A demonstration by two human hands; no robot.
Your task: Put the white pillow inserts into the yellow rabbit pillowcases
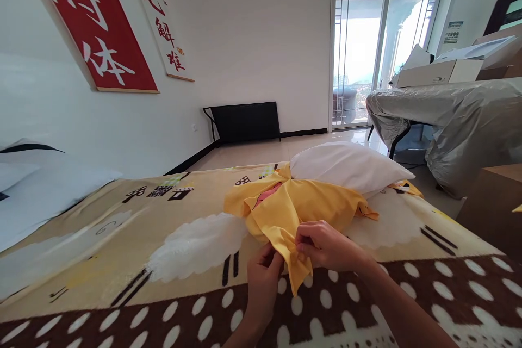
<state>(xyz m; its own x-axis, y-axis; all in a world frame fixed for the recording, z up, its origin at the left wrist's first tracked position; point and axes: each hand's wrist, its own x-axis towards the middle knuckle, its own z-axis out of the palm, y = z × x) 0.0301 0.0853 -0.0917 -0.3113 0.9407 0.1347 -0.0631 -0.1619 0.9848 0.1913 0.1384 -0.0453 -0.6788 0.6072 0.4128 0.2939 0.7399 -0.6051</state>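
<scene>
A yellow pillowcase point(326, 204) with a pink print lies rumpled on the patterned blanket point(134, 228), its near corner drawn toward me. My left hand point(264, 272) pinches the left edge of that corner between thumb and fingers. On the other side, my right hand point(322, 244) grips a fold of the same cloth, fingers curled closed. The corner's tip hangs down between and below both hands. Just behind the pillowcase rests a plump white pillow point(346, 166), partly covered by the yellow cloth along its near side.
More white bedding point(53, 182) lies at the left edge. A black folded frame point(244, 122) leans against the far wall. To the right stand a plastic-covered table point(457, 109) bearing white boxes point(428, 73), and a cardboard box point(493, 201) beside the bed.
</scene>
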